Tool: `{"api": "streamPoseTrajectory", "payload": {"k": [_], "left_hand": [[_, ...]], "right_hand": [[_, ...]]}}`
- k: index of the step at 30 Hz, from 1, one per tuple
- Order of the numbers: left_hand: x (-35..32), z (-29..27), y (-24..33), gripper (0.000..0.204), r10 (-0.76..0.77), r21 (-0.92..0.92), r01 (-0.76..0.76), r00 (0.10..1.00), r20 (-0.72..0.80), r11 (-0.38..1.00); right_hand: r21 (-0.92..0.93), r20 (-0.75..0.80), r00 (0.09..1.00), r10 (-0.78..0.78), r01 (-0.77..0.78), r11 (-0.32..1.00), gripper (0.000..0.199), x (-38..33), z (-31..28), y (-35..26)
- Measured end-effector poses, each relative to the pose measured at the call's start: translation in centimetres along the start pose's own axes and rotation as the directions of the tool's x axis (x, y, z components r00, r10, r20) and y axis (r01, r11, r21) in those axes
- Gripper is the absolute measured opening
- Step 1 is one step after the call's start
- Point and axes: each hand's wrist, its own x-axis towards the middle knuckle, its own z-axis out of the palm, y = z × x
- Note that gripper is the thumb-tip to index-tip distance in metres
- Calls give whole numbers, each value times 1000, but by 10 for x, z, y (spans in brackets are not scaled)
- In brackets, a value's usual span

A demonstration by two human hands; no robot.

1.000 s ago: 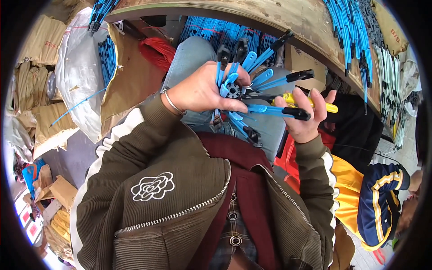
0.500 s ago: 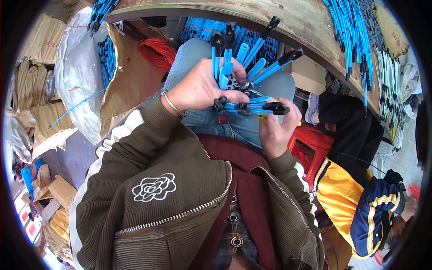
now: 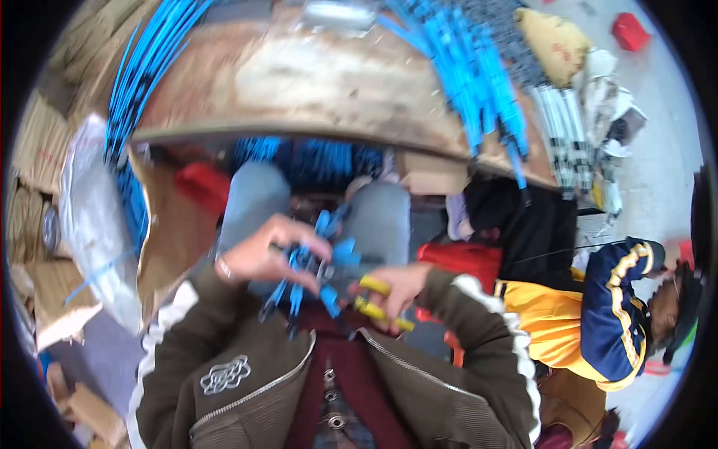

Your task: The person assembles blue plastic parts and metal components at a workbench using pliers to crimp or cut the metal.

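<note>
Wooden table (image 3: 299, 82) strewn with blue rods (image 3: 479, 97) fills the background. Below the table, left hand (image 3: 265, 254) clamps a bundle of blue sticks (image 3: 314, 266); right hand (image 3: 396, 288) grips yellow-handled pliers (image 3: 378, 307). Best hold the bundle steady.

Two hands (image 3: 265, 251) — one yellow-handled tool (image 3: 380, 303)

blue-handled tools (image 3: 318, 266) with black tips, yellow-handled pliers (image 3: 378, 303), brown white-striped jacket sleeves (image 3: 479, 337).
</note>
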Motion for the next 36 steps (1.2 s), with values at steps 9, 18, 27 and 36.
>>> {"api": "streamPoseTrajectory", "payload": {"k": [9, 18, 27, 36], "left_hand": [[-11, -6, 13, 37, -241, 69, 249, 964, -109, 966], [-6, -5, 0, 37, -177, 10, 180, 975, -134, 984], [-14, -7, -4, 39, -193, -48, 189, 972, -131, 981], [-12, -10, 0, 40, -143, -9, 143, 984, -103, 990]], "right_hand": [[-945, -325, 602, -729, -198, 258, 71, -19, 47, -25], [-511, -334, 916, -221, 21, 859, 66, -11, 2, -14], [-807, -285, 794, -538, 104, 581, 62, 4, 20, -30], [-240, -365, 930, -39, -54, 969, 67, -5, 11, -35]]}}
